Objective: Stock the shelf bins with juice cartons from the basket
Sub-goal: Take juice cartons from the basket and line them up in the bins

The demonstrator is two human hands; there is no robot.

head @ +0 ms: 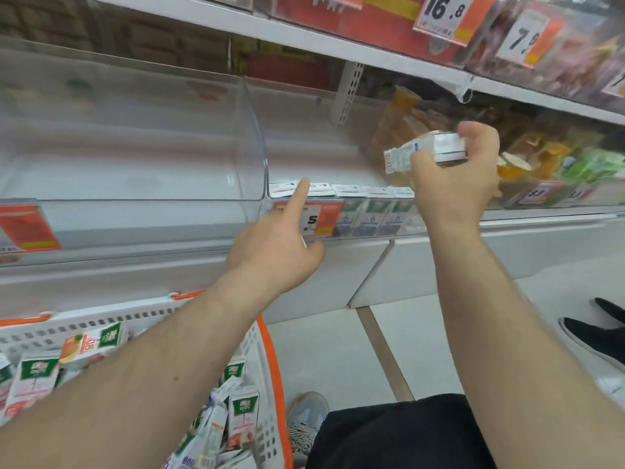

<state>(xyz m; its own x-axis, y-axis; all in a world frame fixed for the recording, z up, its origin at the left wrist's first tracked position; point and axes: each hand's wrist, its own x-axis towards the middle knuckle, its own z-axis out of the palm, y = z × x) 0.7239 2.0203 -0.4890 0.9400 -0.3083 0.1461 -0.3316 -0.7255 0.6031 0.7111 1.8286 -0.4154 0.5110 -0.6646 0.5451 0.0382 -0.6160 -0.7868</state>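
My right hand (455,174) grips small juice cartons (422,152) held on their side above the middle clear shelf bin (338,211). A row of several cartons (368,206) stands along that bin's front wall. My left hand (280,245) is in front of the same bin, index finger stretched out and its tip at the bin's front rim over the leftmost carton. At lower left the white basket with orange rim (267,374) holds several more cartons (101,340), partly hidden by my left forearm.
A large clear bin (135,137) stands to the left with an orange price tag (28,228). Bins of orange and green packs (548,164) fill the shelf to the right. Price signs (443,15) hang from the upper shelf. Shoes (595,333) are on the floor at right.
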